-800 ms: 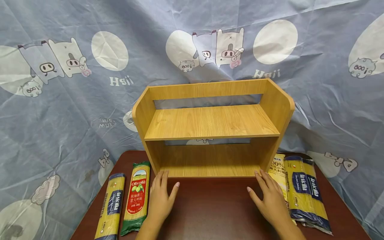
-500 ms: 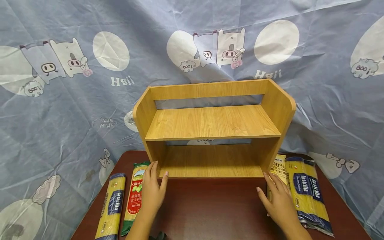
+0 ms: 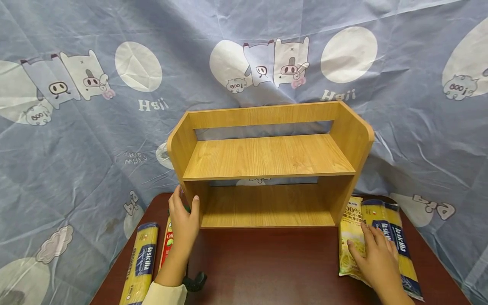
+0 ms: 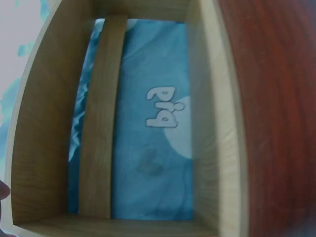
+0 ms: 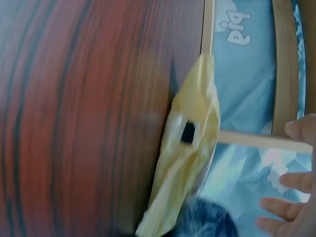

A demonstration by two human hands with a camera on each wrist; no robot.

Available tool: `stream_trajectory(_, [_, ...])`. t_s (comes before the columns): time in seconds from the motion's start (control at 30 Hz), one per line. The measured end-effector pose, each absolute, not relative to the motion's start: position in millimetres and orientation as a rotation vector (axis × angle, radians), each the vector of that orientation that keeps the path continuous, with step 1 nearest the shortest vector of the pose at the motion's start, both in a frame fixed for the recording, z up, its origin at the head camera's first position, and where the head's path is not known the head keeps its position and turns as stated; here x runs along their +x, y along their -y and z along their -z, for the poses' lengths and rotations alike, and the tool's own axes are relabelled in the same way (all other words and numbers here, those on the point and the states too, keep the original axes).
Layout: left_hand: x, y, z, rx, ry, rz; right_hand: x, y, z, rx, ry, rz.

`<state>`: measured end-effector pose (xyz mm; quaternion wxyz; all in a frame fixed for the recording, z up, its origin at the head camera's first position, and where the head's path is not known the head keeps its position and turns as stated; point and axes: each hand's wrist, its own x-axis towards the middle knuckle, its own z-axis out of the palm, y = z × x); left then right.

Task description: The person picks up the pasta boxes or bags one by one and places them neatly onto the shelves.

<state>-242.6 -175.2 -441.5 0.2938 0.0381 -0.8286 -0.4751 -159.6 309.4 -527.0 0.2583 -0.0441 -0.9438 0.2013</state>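
A two-tier wooden shelf [image 3: 267,156] stands at the back of the table. My left hand [image 3: 184,222] is raised at its left side panel, fingers along the outer side and thumb overlapping the panel's front. One fingertip [image 4: 4,190] shows beside the shelf's edge in the left wrist view. Below that hand, a red-labelled spaghetti pack [image 3: 167,245] is partly hidden. My right hand [image 3: 379,260] hovers with spread fingers over a yellow pasta pack [image 3: 350,212] and the blue-and-yellow spaghetti packs [image 3: 407,254]. In the right wrist view its fingers hold nothing.
Another blue-and-yellow spaghetti pack [image 3: 142,254] lies at the table's left edge. A black strap-like piece [image 3: 196,281] hangs by the left wrist. The dark red-brown table [image 3: 267,262] extends in front of the shelf, and a patterned cloth [image 3: 95,169] surrounds it.
My left hand has moved left and up from the shelf's bottom front to its left side panel. My right hand has moved right and down, over the pasta packs.
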Motion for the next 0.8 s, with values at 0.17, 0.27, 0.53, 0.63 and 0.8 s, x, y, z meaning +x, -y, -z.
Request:
stream_trajectory(0.17, [-258,182,429,0.094,2.173,1.311,-158,-327,528,-0.296,2.673,-0.539])
stream_trajectory(0.27, [-265,185,425,0.07,2.163,1.334,-159,-337,528,-0.4,2.754,-0.553])
stream_trajectory(0.53, [-277,185,416,0.019,2.193,1.451,-157,-362,531,-0.66,2.927,-0.634])
stream_trajectory(0.63, [-282,185,411,0.037,2.186,1.447,-156,-366,533,-0.696,2.923,-0.632])
stream_trajectory(0.8, [-287,189,405,0.098,2.167,1.453,-162,-370,531,-0.744,2.981,-0.655])
